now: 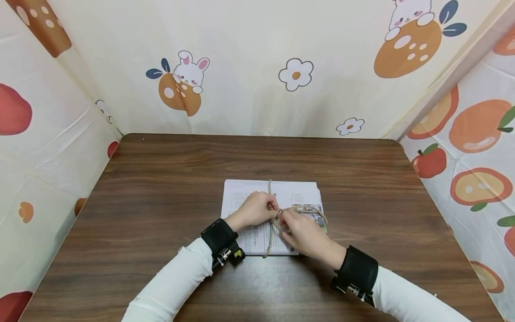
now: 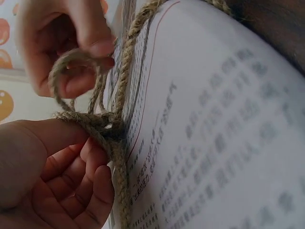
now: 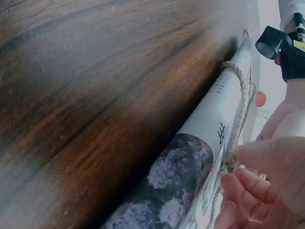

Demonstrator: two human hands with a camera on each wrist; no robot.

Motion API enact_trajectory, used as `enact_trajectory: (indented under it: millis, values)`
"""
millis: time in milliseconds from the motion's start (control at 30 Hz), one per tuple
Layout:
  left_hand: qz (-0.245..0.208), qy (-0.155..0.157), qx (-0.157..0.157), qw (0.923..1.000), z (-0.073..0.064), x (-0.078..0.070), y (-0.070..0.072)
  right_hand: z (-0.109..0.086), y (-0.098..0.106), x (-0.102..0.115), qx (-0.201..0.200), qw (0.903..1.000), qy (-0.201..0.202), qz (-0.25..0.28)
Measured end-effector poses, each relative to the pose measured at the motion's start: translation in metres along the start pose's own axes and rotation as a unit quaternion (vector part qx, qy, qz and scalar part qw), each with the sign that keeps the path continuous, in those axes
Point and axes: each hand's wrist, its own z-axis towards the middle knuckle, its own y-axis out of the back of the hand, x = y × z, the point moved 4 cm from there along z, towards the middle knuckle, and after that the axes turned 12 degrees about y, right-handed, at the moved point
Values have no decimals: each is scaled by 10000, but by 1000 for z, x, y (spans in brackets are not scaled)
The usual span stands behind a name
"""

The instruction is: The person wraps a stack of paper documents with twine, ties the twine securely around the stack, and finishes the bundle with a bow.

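Observation:
A folded stack of newspapers (image 1: 237,192) lies on the table, with brown twine (image 1: 269,243) wrapped round it and crossing on top. At that crossing, my left hand (image 1: 256,209) pinches the twine by its knot between thumb and forefinger. My right hand (image 1: 310,235) pinches twine just to the right, close to the left fingertips. The left wrist view shows a small raised loop (image 2: 56,78) under the right fingers, above the crossing. Loose twine (image 1: 307,208) arcs over the right half of the stack. In the right wrist view, the fingers partly hide the knot.
The brown wooden table (image 1: 169,179) extends round the stack on all sides. Patterned curtains (image 1: 241,67) stand behind it and at both sides. Black cuffs with cameras are strapped on both wrists, the left cuff (image 1: 219,237) beside the stack's near left corner.

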Motion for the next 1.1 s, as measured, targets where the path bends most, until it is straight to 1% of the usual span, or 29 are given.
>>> enact_trajectory:
  millis: [233, 333, 400, 467, 600, 667, 800, 967, 1033, 1100]
  values:
    - [60, 126, -165, 9998, -2, 3, 3, 6, 10, -4, -292, 9987, -382, -171]
    - [11, 84, -249, 9997, -4, 2, 6, 8, 12, -8, -276, 9978, -556, -222]
    - [-4, 50, -330, 9994, -6, 1, 9, 9, 13, -12, -198, 9971, -717, -149]
    - [-17, 32, -415, 9991, -7, 1, 11, 10, 14, -17, -79, 9952, -974, 13]
    - [-16, 99, -569, 9983, -10, 4, 14, 11, 14, -28, 164, 9881, -1496, 318]
    - [-10, 116, -620, 9980, -11, 6, 16, 10, 14, -32, 279, 9844, -1692, 404]
    - [-19, 87, -629, 9980, -16, 10, 20, 9, 13, -38, 470, 9815, -1802, 448]
    - [56, 38, -648, 9979, -23, 16, 24, 8, 11, -42, 696, 9809, -1739, 529]
    - [85, 52, -665, 9977, -25, 20, 26, 7, 11, -44, 797, 9776, -1822, 682]
    - [74, 84, -668, 9977, -27, 23, 28, 5, 10, -47, 900, 9717, -1982, 917]
